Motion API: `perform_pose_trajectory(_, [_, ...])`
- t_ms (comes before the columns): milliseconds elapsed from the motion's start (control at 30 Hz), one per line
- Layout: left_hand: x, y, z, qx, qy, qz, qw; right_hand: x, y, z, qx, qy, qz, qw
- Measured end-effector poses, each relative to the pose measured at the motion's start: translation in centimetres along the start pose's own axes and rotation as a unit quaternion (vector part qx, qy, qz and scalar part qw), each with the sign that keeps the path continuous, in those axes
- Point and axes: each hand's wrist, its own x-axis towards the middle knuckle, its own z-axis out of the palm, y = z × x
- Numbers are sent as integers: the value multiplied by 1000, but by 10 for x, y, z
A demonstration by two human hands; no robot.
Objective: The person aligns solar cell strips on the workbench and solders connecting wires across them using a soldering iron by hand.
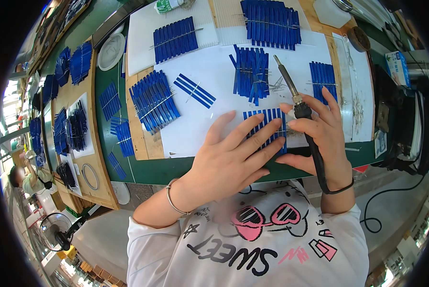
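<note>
My left hand (238, 155) lies palm down with its fingers outstretched, resting on a row of narrow blue strips (267, 115) that look like solar cell strips. In my right hand (326, 129) is a soldering iron (300, 101), its tip pointing up and away, clear of the row. The right fingertips are close to the row's right end. Thin silver wires cross the strips. Just beyond lies a stack of strips (250, 69) with loose wires (277, 85) beside it. A small group of strips (194, 91) sits to the left on white paper (195, 131).
Further blue bundles lie at the left (154, 101), back (271, 24) and right (323, 79). A round brown tin (358, 39) stands at the back right. The iron's cord (319, 167) runs down past my right wrist. A fan (56, 232) stands at lower left.
</note>
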Motion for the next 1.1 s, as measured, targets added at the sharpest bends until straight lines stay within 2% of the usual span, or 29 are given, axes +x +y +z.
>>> perform_pose_trajectory(100, [0,0,-1,-6,-3,1,1000,-6,2,-4,36,41,1,999])
perform_pose_trajectory(133, [0,-1,-2,-7,0,3,1000,-14,3,-5,114,94,29,989])
perform_pose_trajectory(200, [0,-1,-2,-13,-11,3,1000,-36,1,-6,275,212,86,934])
perform_pose_trajectory(267, [0,-1,-1,-16,-6,1,1000,-49,-2,-11,318,262,114,904])
perform_pose_trajectory(300, [0,-1,0,-15,-4,2,1000,-50,-6,-16,317,261,115,905])
perform_pose_trajectory(367, [0,-1,0,-16,-4,2,1000,-45,-14,-31,197,167,107,960])
perform_pose_trajectory(467, [-1,-1,-2,-21,-12,0,1000,-32,-22,-25,155,180,50,970])
perform_pose_trajectory(500, [-1,-1,-3,-26,-20,-1,999,-31,-22,-28,148,157,46,975])
perform_pose_trajectory(933, [-1,-2,-1,-29,-9,1,1000,-25,-30,-25,116,129,34,984])
perform_pose_trajectory(1100, [-1,-2,-1,-31,-8,0,1000,-21,-33,-27,89,122,-6,989])
